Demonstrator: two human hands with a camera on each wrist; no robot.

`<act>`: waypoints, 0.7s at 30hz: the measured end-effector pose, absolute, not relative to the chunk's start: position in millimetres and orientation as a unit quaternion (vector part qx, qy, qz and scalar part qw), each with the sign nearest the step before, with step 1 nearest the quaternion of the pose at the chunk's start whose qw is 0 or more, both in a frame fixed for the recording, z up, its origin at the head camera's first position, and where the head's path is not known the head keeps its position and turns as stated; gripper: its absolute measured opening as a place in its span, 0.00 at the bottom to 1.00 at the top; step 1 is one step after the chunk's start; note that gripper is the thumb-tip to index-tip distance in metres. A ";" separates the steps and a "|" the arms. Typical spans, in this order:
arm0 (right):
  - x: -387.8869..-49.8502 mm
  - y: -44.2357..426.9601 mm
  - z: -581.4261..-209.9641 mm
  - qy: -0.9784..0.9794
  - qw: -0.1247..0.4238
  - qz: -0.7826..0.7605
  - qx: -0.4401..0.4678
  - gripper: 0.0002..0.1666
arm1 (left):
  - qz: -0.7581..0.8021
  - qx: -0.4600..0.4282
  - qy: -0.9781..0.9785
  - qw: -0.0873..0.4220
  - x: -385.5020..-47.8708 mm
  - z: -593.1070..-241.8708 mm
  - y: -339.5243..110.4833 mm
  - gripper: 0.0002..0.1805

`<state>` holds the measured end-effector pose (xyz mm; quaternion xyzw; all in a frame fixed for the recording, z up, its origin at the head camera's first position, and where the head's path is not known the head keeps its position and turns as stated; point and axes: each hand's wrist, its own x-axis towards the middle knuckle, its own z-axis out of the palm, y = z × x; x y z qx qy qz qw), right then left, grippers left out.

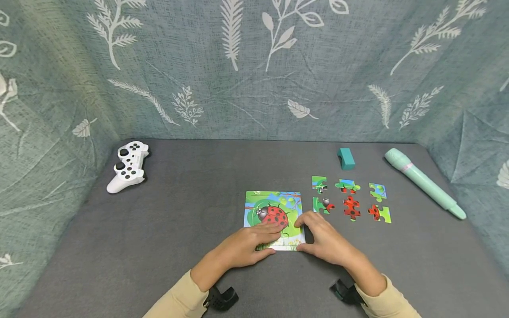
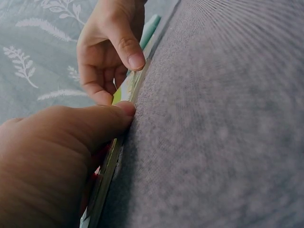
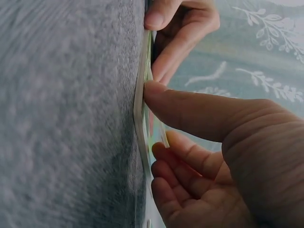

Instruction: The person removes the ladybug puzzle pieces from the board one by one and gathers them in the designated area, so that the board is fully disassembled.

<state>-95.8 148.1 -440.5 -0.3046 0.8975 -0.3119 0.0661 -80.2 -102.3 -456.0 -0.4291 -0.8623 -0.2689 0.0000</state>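
Observation:
A square ladybug picture board lies flat on the table. My left hand rests across its lower left part, fingers stretched over the picture and thumb at the near edge. At the right side, my right hand grips the board's edge with curved fingers, its thumb by the near corner. The left wrist view shows the left thumb against the board's edge. In the right wrist view the right thumb touches the edge, and a thin raised edge shows beside the curled fingers.
Several loose puzzle pieces lie in two rows right of the board. Behind them stands a teal block, with a mint green tube-shaped object farther right. A white game controller is at the back left of the grey table.

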 end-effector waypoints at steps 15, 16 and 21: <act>-99.8 158.6 -435.3 0.904 0.070 -0.309 -0.287 0.24 | -0.267 -0.422 -0.867 -0.015 -79.8 -456.6 -102.6 0.23; -100.6 161.0 -434.2 0.903 0.073 -0.315 -0.282 0.24 | -0.267 -0.422 -0.866 -0.014 -79.9 -456.6 -102.6 0.23; -103.7 178.6 -428.4 0.901 0.085 -0.342 -0.252 0.24 | -0.268 -0.424 -0.865 -0.014 -79.5 -457.1 -103.0 0.23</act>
